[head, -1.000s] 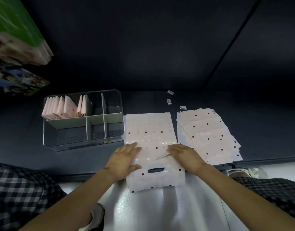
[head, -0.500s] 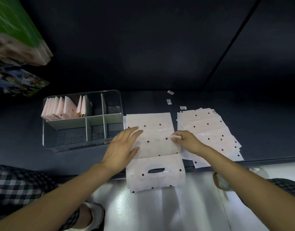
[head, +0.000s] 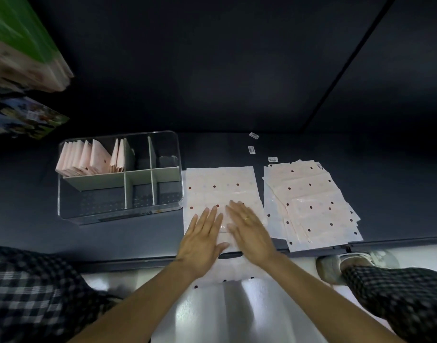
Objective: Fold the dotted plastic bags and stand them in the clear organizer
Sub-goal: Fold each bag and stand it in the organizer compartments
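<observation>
A white dotted plastic bag [head: 220, 186] lies flat on the dark table, its handle end hanging over the front edge. My left hand [head: 202, 240] and my right hand [head: 249, 231] both press flat on the bag's middle, fingers straight, side by side. A fanned pile of more dotted bags [head: 311, 204] lies to the right. The clear organizer [head: 118, 209] stands to the left; several folded bags [head: 89, 158] stand upright in its back left compartment.
The table's front edge [head: 138, 262] runs just below my wrists. Small white labels [head: 253, 136] lie behind the bags. Packaged goods [head: 27, 58] stick out at the upper left. A shoe [head: 348, 263] shows on the pale floor at the lower right.
Both hands have moved from the outer edges of the folded-over flap to the bag's middle, and now lie flat next to each other on it.
</observation>
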`<state>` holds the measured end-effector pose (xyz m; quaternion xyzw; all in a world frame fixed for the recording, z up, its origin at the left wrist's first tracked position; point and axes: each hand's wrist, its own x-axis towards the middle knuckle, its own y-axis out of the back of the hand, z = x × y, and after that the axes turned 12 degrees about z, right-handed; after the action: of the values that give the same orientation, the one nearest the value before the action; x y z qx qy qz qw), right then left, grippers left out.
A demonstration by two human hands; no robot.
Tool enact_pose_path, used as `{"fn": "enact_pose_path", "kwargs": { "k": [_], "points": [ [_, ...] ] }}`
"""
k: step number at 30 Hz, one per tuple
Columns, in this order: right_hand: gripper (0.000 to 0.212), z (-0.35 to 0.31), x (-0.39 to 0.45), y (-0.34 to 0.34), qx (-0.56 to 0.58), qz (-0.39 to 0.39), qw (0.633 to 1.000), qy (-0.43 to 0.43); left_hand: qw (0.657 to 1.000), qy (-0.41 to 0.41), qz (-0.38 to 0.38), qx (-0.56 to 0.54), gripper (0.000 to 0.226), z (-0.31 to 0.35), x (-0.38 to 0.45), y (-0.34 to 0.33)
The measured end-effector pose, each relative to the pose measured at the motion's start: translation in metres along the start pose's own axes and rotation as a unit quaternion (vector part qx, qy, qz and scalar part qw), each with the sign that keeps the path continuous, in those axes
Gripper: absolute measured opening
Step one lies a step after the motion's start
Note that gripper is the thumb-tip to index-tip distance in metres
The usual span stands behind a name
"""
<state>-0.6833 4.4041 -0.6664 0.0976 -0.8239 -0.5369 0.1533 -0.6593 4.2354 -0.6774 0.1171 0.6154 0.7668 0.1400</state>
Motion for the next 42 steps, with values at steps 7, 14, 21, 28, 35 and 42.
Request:
{"fn": "enact_pose_path", "kwargs": {
  "k": [7,14,21,28,35,42],
  "points": [
    [0.058,0.022,-0.011,-0.012,-0.081,-0.066,0.995,-0.004,0.997,-0.038,-0.053,0.037,0.076,-0.03,-0.006,-0.006],
    [0.058,0.064,-0.019,0.027,-0.074,-0.081,0.994,-0.008,0.989,-0.093,-0.072,0.09,0.071,-0.077,-0.03,0.011],
    [0.057,0.06,-0.004,0.045,-0.076,-0.016,0.993,0.094,0.99,-0.114,0.061,0.048,0.06,-0.033,-0.024,0.026],
    [0.072,0.057,0.002,0.039,-0.15,-0.041,0.981,0.117,1.0,-0.022,-0.002,0.004,0.061,0.008,-0.01,0.004],
    [0.035,0.05,0.003,0.061,-0.096,0.037,0.969,0.225,1.0,-0.001,-0.002,0.022,0.06,0.006,-0.013,0.004],
    [0.014,0.016,-0.022,0.069,-0.011,0.059,0.939,0.338,0.997,0.034,0.036,-0.052,0.052,0.014,-0.023,0.011]
  ]
}}
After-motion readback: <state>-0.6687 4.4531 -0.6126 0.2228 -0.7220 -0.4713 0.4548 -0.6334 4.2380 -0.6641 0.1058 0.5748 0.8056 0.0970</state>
